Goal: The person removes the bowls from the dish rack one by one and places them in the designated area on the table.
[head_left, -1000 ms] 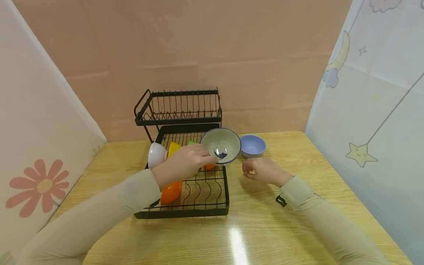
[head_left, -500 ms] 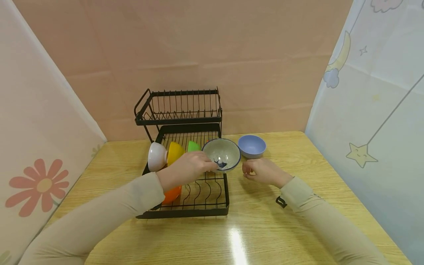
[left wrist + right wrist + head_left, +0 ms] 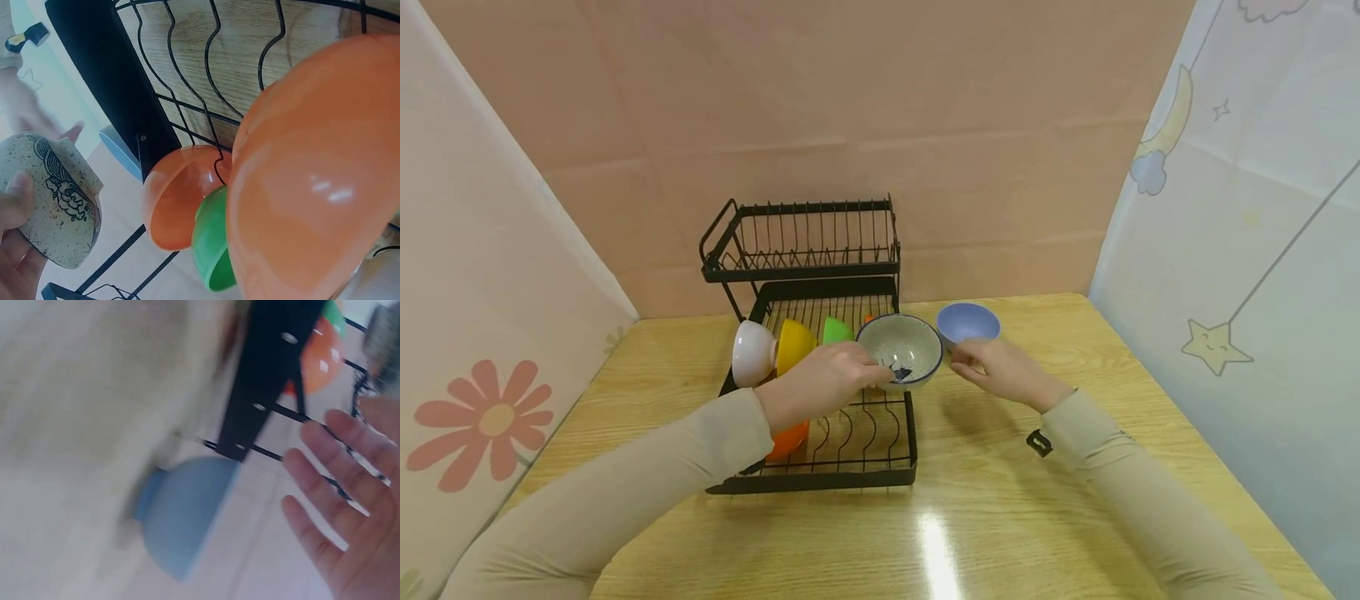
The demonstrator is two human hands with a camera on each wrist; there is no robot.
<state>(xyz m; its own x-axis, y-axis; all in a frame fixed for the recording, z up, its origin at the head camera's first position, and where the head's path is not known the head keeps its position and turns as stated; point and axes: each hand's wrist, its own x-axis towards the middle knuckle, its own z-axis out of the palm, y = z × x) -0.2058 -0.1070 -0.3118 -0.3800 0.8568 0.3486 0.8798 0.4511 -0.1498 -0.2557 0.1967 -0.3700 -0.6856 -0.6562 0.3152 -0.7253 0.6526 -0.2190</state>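
Black dish rack (image 3: 808,481): two tiers, standing left of centre on the wooden table (image 3: 1000,517); the bowls sit in its lower tier.
White bowl (image 3: 751,355): at the rack's left side, on its side, opening to the left.
Near orange bowl (image 3: 788,443): near left in the rack, partly hidden by the left hand and sleeve.
Yellow bowl (image 3: 796,342): just right of the white one.
Left hand (image 3: 823,377): fingers narrow, gripping the speckled bowl by its near left side, thumb against the outer wall.
Green bowl (image 3: 837,331): farther back in the rack, right of the yellow one.
Far orange bowl (image 3: 175,209): beside the green one, mostly hidden in the head view.
Speckled bowl (image 3: 901,340): held up at the rack's right edge, opening upward and tilted towards the wearer; blue rim, dark pattern outside.
Blue bowl (image 3: 967,322): upright on the table, far side, right of the rack.
Right hand (image 3: 1006,371): near the blue bowl, fingers wide and spread, slightly bent.
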